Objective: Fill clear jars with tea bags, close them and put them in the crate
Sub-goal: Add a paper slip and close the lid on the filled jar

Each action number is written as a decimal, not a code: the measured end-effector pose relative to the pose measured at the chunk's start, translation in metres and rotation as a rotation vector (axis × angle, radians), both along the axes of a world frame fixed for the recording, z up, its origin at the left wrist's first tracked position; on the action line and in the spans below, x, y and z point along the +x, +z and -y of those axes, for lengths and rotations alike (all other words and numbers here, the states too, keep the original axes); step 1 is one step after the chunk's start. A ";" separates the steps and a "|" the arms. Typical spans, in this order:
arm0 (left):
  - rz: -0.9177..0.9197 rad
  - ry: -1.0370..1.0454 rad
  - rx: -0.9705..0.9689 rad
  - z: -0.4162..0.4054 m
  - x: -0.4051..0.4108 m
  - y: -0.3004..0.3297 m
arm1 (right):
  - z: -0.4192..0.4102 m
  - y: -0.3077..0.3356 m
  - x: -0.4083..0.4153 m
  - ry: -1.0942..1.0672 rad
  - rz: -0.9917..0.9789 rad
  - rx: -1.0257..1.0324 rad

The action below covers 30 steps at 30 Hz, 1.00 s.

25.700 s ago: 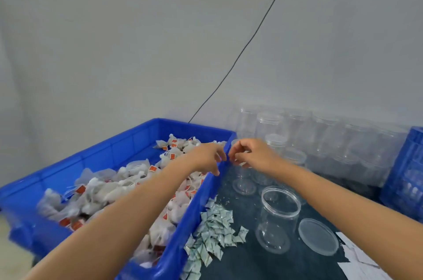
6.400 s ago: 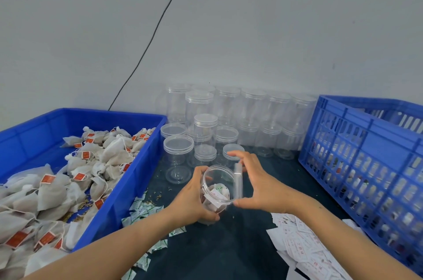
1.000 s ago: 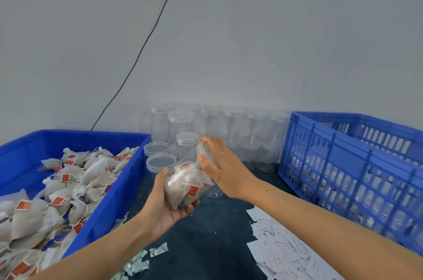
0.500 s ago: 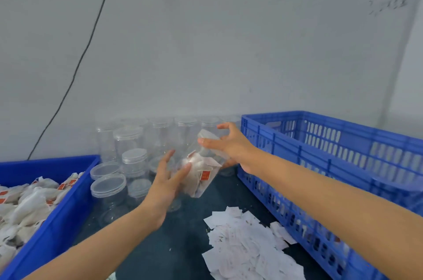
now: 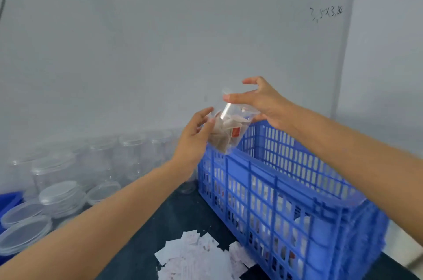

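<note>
A clear jar (image 5: 229, 133) packed with tea bags hangs tilted in the air over the near-left corner of the blue slatted crate (image 5: 286, 188). Its lid is on and points up and to the left. My right hand (image 5: 267, 105) grips the lid end, thumb across the top and fingers underneath, with the index finger lifted. My left hand (image 5: 194, 140) is beside the jar's lower end, its fairly straight fingers touching the jar's side. Filled jars show dimly through the crate's slats.
Empty clear jars (image 5: 96, 158) stand in rows against the wall at the left, with loose lids (image 5: 23, 231) in front of them. A pile of white paper slips (image 5: 196, 259) lies on the dark table. A corner of the blue tea-bag bin (image 5: 9, 199) shows at the far left.
Both hands have carried the jar up and to the right, from above the table to over the crate's corner. My view has swung right, and the tea-bag bin is almost out of sight.
</note>
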State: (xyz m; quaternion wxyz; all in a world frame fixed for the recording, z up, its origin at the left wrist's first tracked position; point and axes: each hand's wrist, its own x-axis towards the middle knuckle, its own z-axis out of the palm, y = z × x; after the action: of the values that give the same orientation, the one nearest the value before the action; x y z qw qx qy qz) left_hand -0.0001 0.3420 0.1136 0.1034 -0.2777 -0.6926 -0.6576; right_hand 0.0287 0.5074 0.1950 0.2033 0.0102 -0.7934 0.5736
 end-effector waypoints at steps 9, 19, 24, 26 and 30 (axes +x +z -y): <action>0.213 -0.195 -0.316 -0.116 -0.026 0.017 | -0.105 -0.006 0.002 -0.241 0.122 0.177; 0.508 -0.438 -0.684 -0.178 -0.039 -0.006 | -0.154 -0.086 -0.021 -0.221 0.675 0.366; 0.434 -0.468 -1.112 -0.189 -0.038 -0.010 | -0.147 -0.109 -0.030 -0.132 0.949 0.498; 0.425 -0.490 -1.242 -0.191 -0.039 -0.012 | -0.143 -0.120 -0.033 -0.101 1.029 0.498; 0.425 -0.581 -1.400 -0.194 -0.038 -0.009 | -0.140 -0.148 -0.035 -0.044 1.095 0.497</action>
State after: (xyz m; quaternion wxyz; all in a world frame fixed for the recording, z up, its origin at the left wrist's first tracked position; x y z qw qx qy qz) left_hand -0.0379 0.5364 0.1049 -0.4061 -0.3165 -0.8505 -0.1081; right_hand -0.0067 0.6471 0.0474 -0.2315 -0.2557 -0.8933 0.2883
